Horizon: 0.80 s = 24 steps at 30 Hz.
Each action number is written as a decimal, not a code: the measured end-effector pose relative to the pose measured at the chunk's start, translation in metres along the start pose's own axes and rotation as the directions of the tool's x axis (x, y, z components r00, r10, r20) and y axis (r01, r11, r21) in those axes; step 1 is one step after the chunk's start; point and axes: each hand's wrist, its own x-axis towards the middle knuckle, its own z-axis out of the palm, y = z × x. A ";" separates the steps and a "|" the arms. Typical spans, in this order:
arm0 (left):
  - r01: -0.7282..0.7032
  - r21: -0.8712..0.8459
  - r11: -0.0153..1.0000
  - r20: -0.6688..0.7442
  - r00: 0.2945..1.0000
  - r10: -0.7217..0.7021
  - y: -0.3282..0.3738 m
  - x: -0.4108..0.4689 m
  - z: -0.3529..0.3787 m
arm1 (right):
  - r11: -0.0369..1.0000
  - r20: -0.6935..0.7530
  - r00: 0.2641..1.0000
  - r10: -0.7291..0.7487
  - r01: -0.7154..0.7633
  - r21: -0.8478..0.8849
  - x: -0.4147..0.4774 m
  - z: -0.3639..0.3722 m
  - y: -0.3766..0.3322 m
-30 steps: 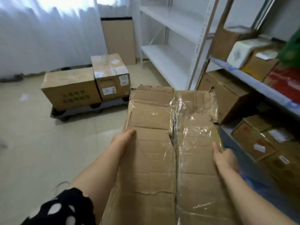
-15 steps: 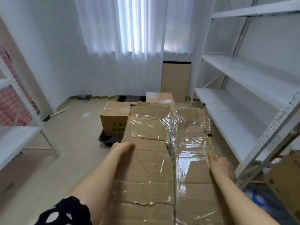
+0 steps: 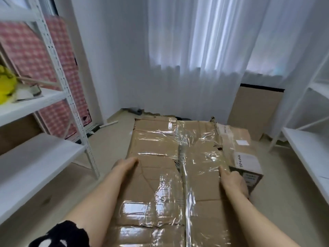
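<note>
I carry a large worn cardboard box [image 3: 160,143] in front of me, its top flaps covered in crinkled clear tape. My left hand [image 3: 124,164] grips the box's left edge, fingers wrapped down over the side. My right hand [image 3: 233,180] grips the right edge, thumb on top and fingers hidden below. The box fills the lower middle of the view and hides the floor beneath it.
A white metal shelf rack [image 3: 58,97] stands at the left, with a yellow object [image 3: 5,86] on it. Another white rack [image 3: 309,148] is at the right. A labelled carton [image 3: 243,152] sits on the floor past the carried box. Curtains [image 3: 195,50] hang ahead.
The view has swung left, away from the stocked shelves at the right, toward the curtain and the left rack. Both hands keep the same hold on the box.
</note>
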 end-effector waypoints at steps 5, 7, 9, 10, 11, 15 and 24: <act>0.059 -0.055 0.997 -0.009 0.998 -0.060 0.053 0.127 -0.044 | 0.996 0.053 0.995 -0.085 0.084 0.016 0.057 0.057 -0.122; 0.062 -0.065 0.996 -0.021 0.998 -0.064 0.071 0.191 -0.055 | 0.996 0.062 0.994 -0.091 0.090 0.008 0.081 0.078 -0.164; 0.073 -0.061 0.995 -0.038 0.996 -0.075 0.089 0.249 -0.065 | 0.994 0.061 0.992 -0.107 0.107 0.001 0.107 0.099 -0.203; 0.057 -0.072 0.996 -0.062 0.996 -0.062 0.100 0.267 -0.072 | 0.993 0.070 0.990 -0.120 0.120 0.000 0.120 0.110 -0.222; 0.037 -0.094 0.995 -0.067 0.997 -0.044 0.114 0.285 -0.079 | 0.991 0.076 0.988 -0.135 0.135 0.002 0.134 0.121 -0.243; 0.031 -0.177 0.984 -0.100 0.994 -0.049 0.184 0.318 -0.101 | 0.985 0.104 0.979 -0.173 0.173 0.010 0.196 0.169 -0.320; 0.030 -0.260 0.965 -0.249 0.964 -0.097 0.313 0.460 -0.125 | 0.975 0.162 0.962 -0.222 0.214 0.061 0.336 0.267 -0.498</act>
